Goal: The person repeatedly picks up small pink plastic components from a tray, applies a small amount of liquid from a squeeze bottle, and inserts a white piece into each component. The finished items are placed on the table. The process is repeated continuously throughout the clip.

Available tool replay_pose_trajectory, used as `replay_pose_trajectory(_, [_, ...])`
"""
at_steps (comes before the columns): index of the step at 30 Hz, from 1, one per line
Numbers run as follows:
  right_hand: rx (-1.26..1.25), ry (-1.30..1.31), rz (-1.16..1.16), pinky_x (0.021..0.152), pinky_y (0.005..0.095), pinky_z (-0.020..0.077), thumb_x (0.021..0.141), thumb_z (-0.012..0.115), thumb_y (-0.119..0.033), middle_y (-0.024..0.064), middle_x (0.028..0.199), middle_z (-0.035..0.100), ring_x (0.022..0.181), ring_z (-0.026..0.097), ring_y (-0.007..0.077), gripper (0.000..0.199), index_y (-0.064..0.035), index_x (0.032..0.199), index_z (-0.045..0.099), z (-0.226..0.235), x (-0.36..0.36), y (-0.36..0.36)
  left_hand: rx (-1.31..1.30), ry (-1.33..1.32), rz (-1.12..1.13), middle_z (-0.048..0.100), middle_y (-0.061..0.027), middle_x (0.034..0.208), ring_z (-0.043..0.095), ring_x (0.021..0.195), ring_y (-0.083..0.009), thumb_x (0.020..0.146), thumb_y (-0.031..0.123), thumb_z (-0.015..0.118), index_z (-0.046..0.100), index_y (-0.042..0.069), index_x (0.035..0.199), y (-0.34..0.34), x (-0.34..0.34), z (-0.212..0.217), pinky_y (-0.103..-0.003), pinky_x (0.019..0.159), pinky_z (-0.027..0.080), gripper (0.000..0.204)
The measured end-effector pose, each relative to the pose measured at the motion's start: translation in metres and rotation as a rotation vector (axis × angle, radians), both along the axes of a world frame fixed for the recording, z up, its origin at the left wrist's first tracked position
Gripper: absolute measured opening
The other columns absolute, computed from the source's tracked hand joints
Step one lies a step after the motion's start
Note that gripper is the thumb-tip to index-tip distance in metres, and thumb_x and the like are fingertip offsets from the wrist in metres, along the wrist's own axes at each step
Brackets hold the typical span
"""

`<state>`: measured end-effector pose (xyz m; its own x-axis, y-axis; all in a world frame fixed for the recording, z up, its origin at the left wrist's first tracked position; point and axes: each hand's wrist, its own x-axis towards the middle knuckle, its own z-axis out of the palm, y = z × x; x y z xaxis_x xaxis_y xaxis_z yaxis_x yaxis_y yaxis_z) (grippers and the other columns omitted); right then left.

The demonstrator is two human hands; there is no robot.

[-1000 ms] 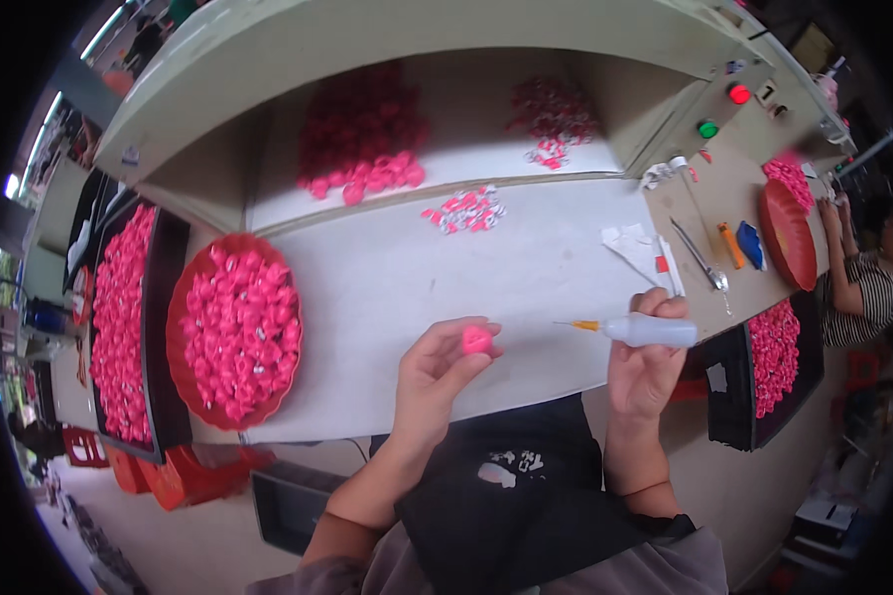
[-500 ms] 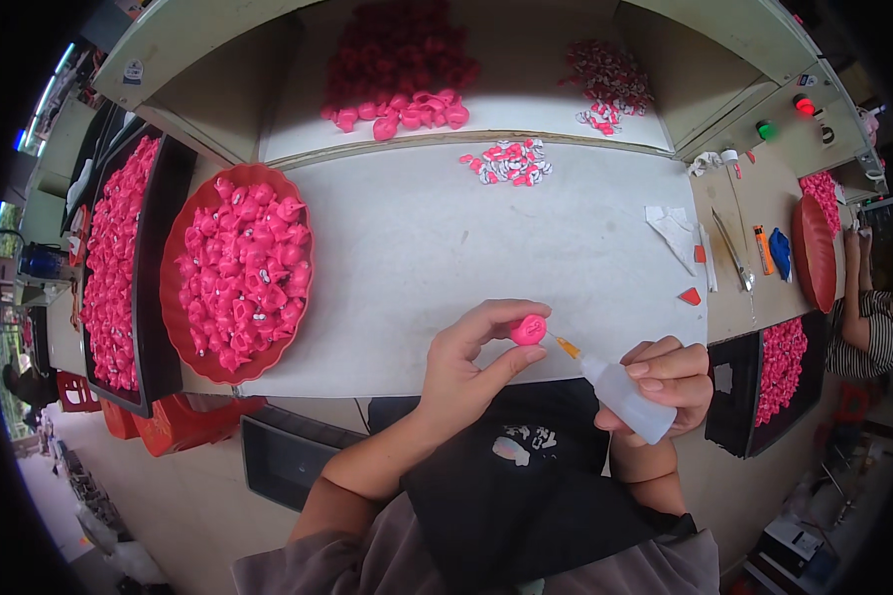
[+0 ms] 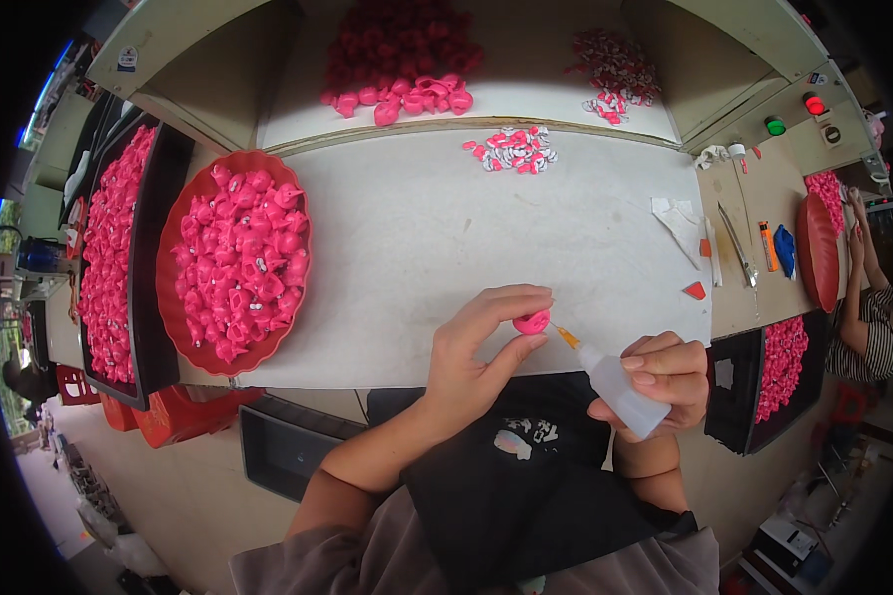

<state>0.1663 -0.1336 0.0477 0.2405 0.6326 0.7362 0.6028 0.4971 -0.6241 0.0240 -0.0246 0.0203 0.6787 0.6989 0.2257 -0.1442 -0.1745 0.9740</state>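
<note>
Between the thumb and fingers of my left hand [image 3: 474, 349] is a small round pink plastic piece [image 3: 533, 322], held above the near edge of the white work surface [image 3: 397, 238]. My right hand [image 3: 665, 379] is wrapped round a translucent white squeeze bottle [image 3: 625, 395], tilted up to the left. Its orange needle tip [image 3: 567, 337] points at the pink piece and is very close to it; whether they touch I cannot tell. Farther back lies a little heap of pink and white small parts [image 3: 514, 151].
A red scalloped tray [image 3: 172, 327] heaped with pink pieces stands at left, beside a black crate [image 3: 155, 297] of more. Pink pieces [image 3: 402, 97] fill the shelf. Tweezers [image 3: 736, 243], an orange tube [image 3: 767, 246] and a blue item [image 3: 784, 250] lie at right. Another person [image 3: 866, 327] sits far right.
The pink piece has turned in my left fingers, its marked face now tipped away from view. Both hands stay nearly in place, and the whole view has shifted slightly.
</note>
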Motion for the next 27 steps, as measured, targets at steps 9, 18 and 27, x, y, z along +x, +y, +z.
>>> replay_pose_trajectory(9, [0.094, 0.172, 0.046, 0.052, 0.0199, 0.0429, 0.058, 0.083, -0.017, 0.0066, 0.081, 0.050, 0.062, 0.049, 0.0119, 0.045, -0.0056, 0.086, 0.049, -0.007, 0.000, 0.000, -0.034, -0.013, -0.046, 0.057, -0.0125, 0.108, 0.053, 0.101, -0.0193, 0.074, -0.006, 0.061, 0.056, 0.000, 0.101, 0.000, 0.003, -0.002, -0.029, 0.086, 0.042, 0.028])
replay_pose_trajectory(18, [0.030, 0.111, 0.059, 0.051, 0.0207, 0.0444, 0.059, 0.082, -0.019, 0.0067, 0.082, 0.050, 0.062, 0.049, 0.0118, 0.044, -0.0059, 0.086, 0.050, -0.008, 0.001, 0.002, -0.039, -0.045, -0.020, 0.059, -0.0122, 0.102, 0.059, 0.084, -0.0172, 0.073, -0.004, 0.063, 0.058, 0.000, 0.102, 0.000, 0.004, -0.003, -0.027, 0.076, 0.047, 0.030])
replay_pose_trajectory(27, [-0.002, 0.137, 0.114, 0.052, 0.0241, 0.0438, 0.054, 0.084, -0.009, 0.0104, 0.089, 0.055, 0.064, 0.055, 0.0160, 0.047, -0.0061, 0.089, 0.052, -0.006, 0.004, 0.002, -0.069, 0.029, -0.063, 0.058, -0.0116, 0.108, 0.054, 0.101, -0.0186, 0.076, -0.005, 0.060, 0.056, -0.001, 0.103, 0.002, 0.001, -0.006, -0.029, 0.086, 0.043, 0.027])
